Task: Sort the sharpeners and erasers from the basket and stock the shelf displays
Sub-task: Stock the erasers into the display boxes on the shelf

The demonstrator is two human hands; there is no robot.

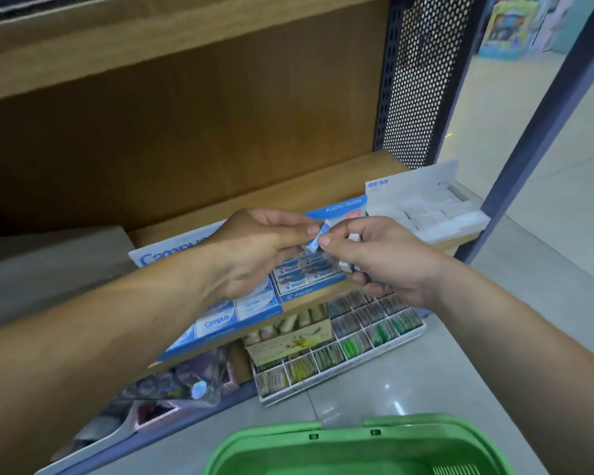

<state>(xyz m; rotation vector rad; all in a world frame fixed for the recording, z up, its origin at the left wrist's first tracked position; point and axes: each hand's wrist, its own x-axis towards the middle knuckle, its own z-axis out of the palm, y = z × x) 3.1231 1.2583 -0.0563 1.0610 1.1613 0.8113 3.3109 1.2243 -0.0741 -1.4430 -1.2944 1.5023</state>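
Wooden shop shelf (288, 190) ahead. One small blue-sleeved white eraser (318, 236) pinched jointly by left hand (254, 248) and right hand (381, 258), long axis 1-to-7 o'clock. At least two plain white erasers (346, 266) held in right palm. Blue cardboard Pilot eraser box (309, 274) located at 6 o'clock, just below, equally near both hands. One green plastic basket (323, 440) farther at 6 o'clock.

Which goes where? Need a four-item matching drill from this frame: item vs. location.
Items:
1. small blue-and-white wrapped eraser
2. green plastic basket
3. white divided tray of coloured items
4. white display box of white erasers

Places:
A. below the wooden shelf
B. bottom of view, nearest the camera
C. right end of the wooden shelf
D. pinched between fingers of left hand and right hand

Pairs: 1-D, 2-B, 3-A, 4-C
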